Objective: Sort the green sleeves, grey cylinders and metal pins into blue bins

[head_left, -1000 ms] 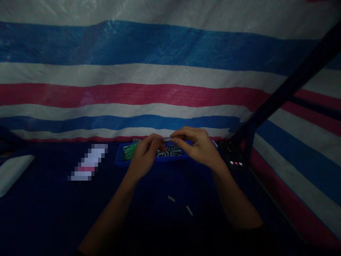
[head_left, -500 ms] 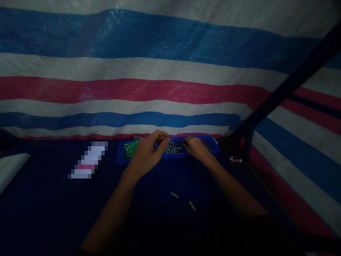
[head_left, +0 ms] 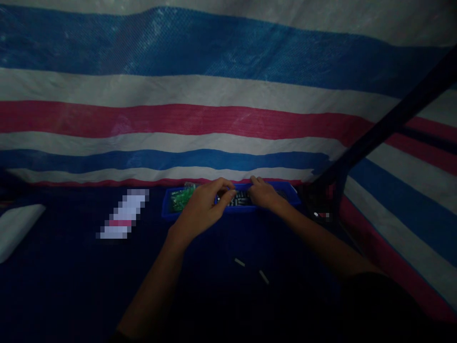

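Observation:
A long blue bin [head_left: 241, 208] stands against the striped sheet, with small dark and silvery cylinders [head_left: 243, 198] in its middle part. My left hand [head_left: 209, 202] hovers over the bin, thumb and curled fingers brought together as in a pinch; anything between the tips is too small and dark to name. My right hand [head_left: 264, 194] reaches over the bin's right part, its fingers bent down at the cylinders. What those fingertips hold, if anything, is hidden.
Green plastic pieces [head_left: 180, 199] fill the bin's left end. Two small pale sticks [head_left: 263, 277] lie on the dark blue tabletop [head_left: 221, 238]. A blurred-out sheet [head_left: 124, 212] and a white object [head_left: 17, 228] are at left. A dark frame bar [head_left: 378, 126] slants at right.
The view has shifted slightly, so the table things appear a little further right. My right hand's fingers have moved within the bin area; my left keeps its pinched pose.

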A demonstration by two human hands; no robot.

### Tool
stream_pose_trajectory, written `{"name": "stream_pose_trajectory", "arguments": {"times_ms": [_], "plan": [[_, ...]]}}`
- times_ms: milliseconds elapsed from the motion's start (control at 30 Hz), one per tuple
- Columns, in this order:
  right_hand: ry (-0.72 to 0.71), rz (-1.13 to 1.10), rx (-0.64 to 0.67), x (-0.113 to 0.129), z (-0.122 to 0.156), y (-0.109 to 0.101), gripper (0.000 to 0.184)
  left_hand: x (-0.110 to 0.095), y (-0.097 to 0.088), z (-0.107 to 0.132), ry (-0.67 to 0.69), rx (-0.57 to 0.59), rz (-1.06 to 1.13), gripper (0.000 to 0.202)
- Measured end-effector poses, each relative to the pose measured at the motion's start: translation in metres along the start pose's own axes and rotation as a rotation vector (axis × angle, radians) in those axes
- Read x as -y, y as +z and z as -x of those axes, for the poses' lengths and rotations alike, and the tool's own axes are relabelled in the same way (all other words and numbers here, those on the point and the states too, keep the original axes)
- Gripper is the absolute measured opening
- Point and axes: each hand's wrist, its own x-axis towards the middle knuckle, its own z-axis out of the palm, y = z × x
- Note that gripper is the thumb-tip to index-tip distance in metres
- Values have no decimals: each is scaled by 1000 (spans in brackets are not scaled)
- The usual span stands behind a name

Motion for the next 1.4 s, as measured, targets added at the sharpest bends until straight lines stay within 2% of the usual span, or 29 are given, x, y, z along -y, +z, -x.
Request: {"name": "stream_pose_trajectory", "arguments": {"times_ms": [67, 133, 233, 300, 367, 433, 567, 700, 800, 900, 1033, 1100, 1167, 1267, 1400], "plan": [[-5, -27, 20, -3, 1, -1, 24, 2, 0, 1, -12, 67, -41, 15], [-8, -55, 18, -9, 3, -3, 24, 5, 1, 5, -18, 227, -123, 16], [40, -177, -134, -16, 13, -5, 27, 10, 12, 13, -24, 567, -244, 14], [78, -302, -268, -19, 22, -4, 27, 10, 26, 19, -27, 748, -291, 21], [95, -407, -350, -19, 31, -2, 25, 7, 44, 25, -6, 840, -349, 29], [109, -480, -409, -16, 39, -1, 22, 2, 61, 31, 36, 874, -422, 33], [76, -563, -513, 0, 52, 0, 17, -1, 79, 44, 44, 900, -513, 25], [59, -701, -583, 33, 73, 13, 15, 9, 77, 45, 73, 873, -474, 10], [39, -822, -565, 59, 93, 29, 14, 21, 70, 36, 87, 771, -359, 13], [36, -910, -512, 75, 105, 36, 12, 30, 62, 27, 67, 637, -270, 14], [86, -884, -483, 76, 106, 33, 11, 31, 52, 20, 17, 509, -156, 11], [39, -830, -443, 74, 104, 32, 23, 28, 48, 19, 27, 479, -116, 7], [-11, -789, -431, 73, 104, 32, 29, 25, 45, 20, 47, 495, -101, 5], [-55, -780, -425, 73, 106, 34, 30, 22, 43, 21, 88, 526, -120, 7], [-95, -880, -394, 74, 109, 36, 30, 17, 40, 23, 121, 539, -153, 11]]}}
